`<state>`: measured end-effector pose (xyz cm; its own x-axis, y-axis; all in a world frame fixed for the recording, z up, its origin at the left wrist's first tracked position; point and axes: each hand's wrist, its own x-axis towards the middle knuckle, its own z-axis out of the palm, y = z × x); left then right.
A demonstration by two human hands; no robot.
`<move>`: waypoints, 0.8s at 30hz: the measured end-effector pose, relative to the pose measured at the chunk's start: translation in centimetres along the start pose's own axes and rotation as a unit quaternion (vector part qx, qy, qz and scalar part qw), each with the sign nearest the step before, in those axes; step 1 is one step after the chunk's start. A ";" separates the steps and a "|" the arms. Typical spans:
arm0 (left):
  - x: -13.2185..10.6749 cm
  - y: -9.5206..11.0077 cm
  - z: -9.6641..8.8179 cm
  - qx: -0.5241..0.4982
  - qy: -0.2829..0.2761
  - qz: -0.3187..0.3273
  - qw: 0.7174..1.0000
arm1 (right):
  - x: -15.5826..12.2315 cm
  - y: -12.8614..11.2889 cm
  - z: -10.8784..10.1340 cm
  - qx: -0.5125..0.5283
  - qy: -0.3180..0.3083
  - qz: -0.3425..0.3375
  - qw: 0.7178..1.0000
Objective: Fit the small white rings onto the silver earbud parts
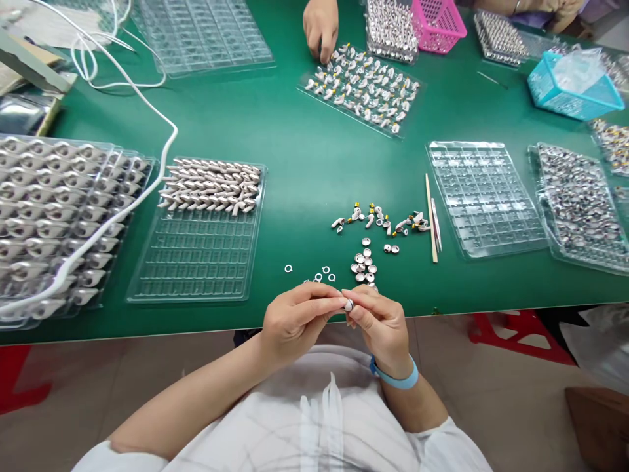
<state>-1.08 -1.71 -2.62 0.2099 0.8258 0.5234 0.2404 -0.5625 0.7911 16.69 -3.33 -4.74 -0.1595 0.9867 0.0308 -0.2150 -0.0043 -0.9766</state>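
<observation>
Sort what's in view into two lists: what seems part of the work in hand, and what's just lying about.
Seems part of the work:
- small part pinched between left hand and right hand
- round metal caps
- white rings

Probably just lying about:
- white cable
- brown box

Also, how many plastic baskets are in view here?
2: a pink basket at the top of the picture, right of centre, and a blue basket near the right edge, with a clear plastic bag in it. No others show.

Trays [196, 255] of small parts [211, 187] show an assembly workshop.
</observation>
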 end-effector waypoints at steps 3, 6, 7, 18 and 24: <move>0.0 0.1 0.0 0.003 0.004 -0.001 1.000 | -0.1 -0.1 0.1 -0.025 0.001 -0.014 1.000; -0.2 0.0 0.0 0.003 0.006 -0.003 1.000 | -0.2 -0.3 0.1 -0.054 0.000 -0.026 0.998; -0.3 -0.1 0.1 0.001 0.005 -0.002 1.000 | -0.2 -0.4 0.1 -0.066 -0.001 -0.030 0.997; -0.3 -0.2 0.1 0.007 -0.003 -0.004 1.000 | -0.1 -1.1 -0.5 -0.219 -0.026 -0.118 0.968; 0.0 -0.2 0.1 0.008 0.000 -0.016 1.000 | 0.3 -1.3 -0.6 -0.224 -0.028 -0.130 0.966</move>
<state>-1.07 -1.62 -2.82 0.2010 0.8439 0.4974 0.2615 -0.5355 0.8030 17.48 -2.97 -3.56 -0.2101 0.9349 0.2862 0.1810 0.3248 -0.9283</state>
